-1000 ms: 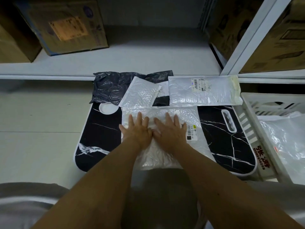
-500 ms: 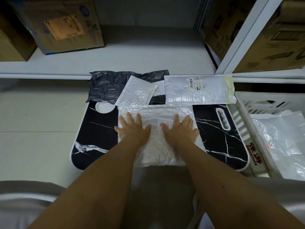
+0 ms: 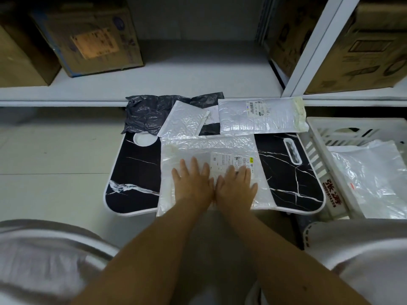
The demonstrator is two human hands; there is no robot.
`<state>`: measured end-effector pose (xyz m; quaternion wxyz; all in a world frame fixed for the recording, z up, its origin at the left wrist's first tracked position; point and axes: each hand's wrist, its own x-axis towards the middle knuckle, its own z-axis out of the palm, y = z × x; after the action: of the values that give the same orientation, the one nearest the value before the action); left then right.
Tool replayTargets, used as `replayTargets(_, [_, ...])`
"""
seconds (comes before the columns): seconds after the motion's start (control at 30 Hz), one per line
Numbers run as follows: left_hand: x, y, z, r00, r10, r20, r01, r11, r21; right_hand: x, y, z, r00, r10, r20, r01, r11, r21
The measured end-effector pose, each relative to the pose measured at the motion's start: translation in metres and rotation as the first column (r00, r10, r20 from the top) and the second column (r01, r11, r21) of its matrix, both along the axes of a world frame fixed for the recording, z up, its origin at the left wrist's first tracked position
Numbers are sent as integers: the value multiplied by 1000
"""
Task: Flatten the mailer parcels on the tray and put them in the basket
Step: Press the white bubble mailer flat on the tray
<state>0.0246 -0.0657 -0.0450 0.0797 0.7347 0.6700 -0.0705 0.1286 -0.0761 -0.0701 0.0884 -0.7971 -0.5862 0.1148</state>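
Mailer [image 3: 211,148], a white bubble one, lies across the middle of the black marble tray [image 3: 293,179] at frame centre. Left hand [image 3: 193,186] and right hand [image 3: 236,188] press it side by side, fingers straight and spread, gripping nothing. Flattening looks to be the step in hand; next likely calls for lifting it into the basket [image 3: 317,150] at right.

Bare marble is left open on the tray [image 3: 136,172] at both ends. Its far edge is crowded by a grey mailer [image 3: 147,113] and two white mailers [image 3: 262,116]. The right side is closed off by the basket [image 3: 317,150], the back by the shelf [image 3: 198,80].
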Motion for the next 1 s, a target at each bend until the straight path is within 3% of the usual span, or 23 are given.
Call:
replayTargets(0.33, [-5, -4, -6, 1000, -9, 19, 12, 986, -165, 14, -5, -2, 992, 128, -5, -127, 972, -200])
replayTargets(0.7, [-20, 1, -7, 993, -22, 113, 38, 990, -139, 10, 9, 16, 994, 105, -13, -105, 955, -279])
replayTargets(0.8, [-39, -11, -3, 998, -51, 21, 53, 995, -79, -1, 3, 19, 984, 177, 34, -168, 969, -181])
replayTargets(0.9, [-50, -24, -1, 996, 30, -89, -32, 999, -18, -22, -16, 11, 900, 419, 120, -421, 907, -12])
replayTargets(1.0, [-53, -32, -5, 992, 127, -10, -127, 987, -96, -35, -31, 2, 872, 471, 131, -471, 881, -39])
